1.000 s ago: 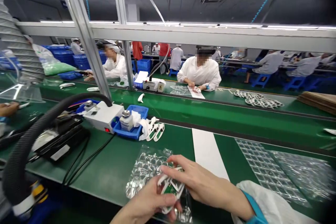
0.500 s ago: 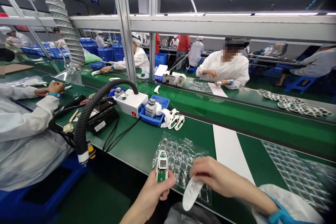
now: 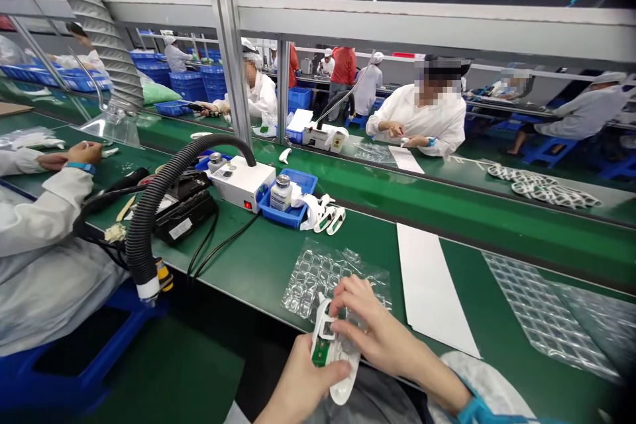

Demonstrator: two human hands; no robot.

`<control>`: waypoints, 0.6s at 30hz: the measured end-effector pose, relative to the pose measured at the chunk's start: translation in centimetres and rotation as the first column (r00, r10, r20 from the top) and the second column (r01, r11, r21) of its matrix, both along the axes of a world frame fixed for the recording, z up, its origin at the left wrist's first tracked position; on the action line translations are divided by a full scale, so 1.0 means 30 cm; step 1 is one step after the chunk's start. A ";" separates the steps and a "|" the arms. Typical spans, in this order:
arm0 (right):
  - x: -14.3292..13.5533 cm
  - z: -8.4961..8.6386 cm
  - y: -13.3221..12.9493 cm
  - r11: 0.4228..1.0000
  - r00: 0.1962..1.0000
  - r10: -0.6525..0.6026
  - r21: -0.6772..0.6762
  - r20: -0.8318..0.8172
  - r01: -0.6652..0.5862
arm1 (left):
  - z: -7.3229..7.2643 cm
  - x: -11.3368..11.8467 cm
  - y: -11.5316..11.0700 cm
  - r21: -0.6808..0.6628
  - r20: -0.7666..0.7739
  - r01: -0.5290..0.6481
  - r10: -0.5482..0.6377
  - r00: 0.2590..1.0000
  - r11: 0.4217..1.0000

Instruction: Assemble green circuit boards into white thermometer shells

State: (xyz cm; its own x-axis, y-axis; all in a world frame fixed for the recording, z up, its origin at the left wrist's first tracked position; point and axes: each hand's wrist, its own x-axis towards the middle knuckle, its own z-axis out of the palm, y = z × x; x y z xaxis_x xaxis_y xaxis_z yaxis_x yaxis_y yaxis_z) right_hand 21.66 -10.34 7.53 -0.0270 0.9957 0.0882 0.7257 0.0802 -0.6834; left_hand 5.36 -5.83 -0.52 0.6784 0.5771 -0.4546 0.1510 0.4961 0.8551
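In my left hand [image 3: 308, 371] is a white device housing [image 3: 322, 328] with a green circuit board and a small grey screen showing. A smooth white shell piece [image 3: 344, 381] lies against the housing's right side, under my left thumb. My right hand [image 3: 365, 321] reaches over both parts, its fingers bent at the housing's upper end by the screen; a small dark gap shows between finger and thumb. Beneath and behind my hands a clear plastic blister tray [image 3: 308, 278] lies on the green table.
A blue tray [image 3: 303, 179] holds a bottle [image 3: 281, 192], with white housings [image 3: 336, 220] beside it. To its left are a white box [image 3: 243, 184] and a black hose [image 3: 136, 212]. White paper [image 3: 430, 285] lies to the right. Co-workers sit left and across.
My right hand has brought the white shell piece from the right up against the housing. My left hand has shifted slightly right and lower, and the camera view has tilted down.
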 end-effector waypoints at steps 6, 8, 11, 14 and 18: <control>-0.116 -0.042 -0.040 0.990 0.989 0.061 0.115 0.132 -0.077 | 0.002 -0.016 0.013 0.077 0.012 -0.012 0.011 1.000 0.997; -0.139 -0.050 -0.054 0.980 0.984 0.115 0.149 0.133 -0.135 | -0.001 -0.021 0.026 0.058 0.014 -0.068 0.067 0.998 0.996; -0.058 -0.064 -0.004 0.989 0.996 -0.010 0.145 0.089 -0.003 | -0.010 -0.028 0.042 -0.043 -0.055 -0.221 0.219 0.974 0.974; 0.145 -0.114 0.122 0.946 0.948 -0.316 0.084 0.028 0.312 | -0.021 -0.036 0.048 -0.090 -0.089 -0.284 0.277 0.957 0.954; 0.345 -0.217 0.240 0.896 0.893 -0.444 0.054 0.080 0.441 | -0.027 -0.043 0.048 -0.051 -0.078 -0.306 0.302 0.950 0.951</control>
